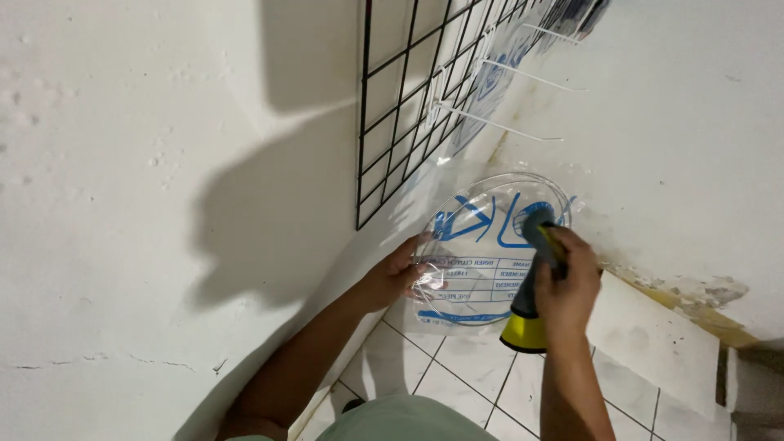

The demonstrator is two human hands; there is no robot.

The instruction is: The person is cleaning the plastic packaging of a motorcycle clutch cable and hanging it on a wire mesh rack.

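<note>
The left hand point(400, 273) grips the left edge of a round, clear plastic package with blue printing and a printed table on its face point(490, 253), its fingers curled over the crinkled film while the thumb side faces the white wall. The package stands roughly upright in front of the person, low in the corner where two white plaster walls point(122, 163) meet, just above the floor of white square tiles with dark grout lines point(457, 367). The right hand point(565, 282) is closed around a dark grey handheld tool with a yellow base and a yellow stripe near its top point(531, 286); the tool's rounded dark head rests against the right part of the package's face, and its yellow base points down toward the tiles. The two hands are near each other, with the package between them. Above and to the left of the package, a black wire grid panel point(400, 106) hangs flat against the wall, and several thin white wire hooks point(506, 126) stick out from it to the right; more clear packets with blue print point(490, 73) hang behind the grid along the wall. A dark shadow of the person falls on the left wall. To the right, a pale flat board point(653, 343) leans low against the stained, peeling foot of the right wall. At the bottom edge, a bit of the person's pale green garment point(400, 420) shows.
</note>
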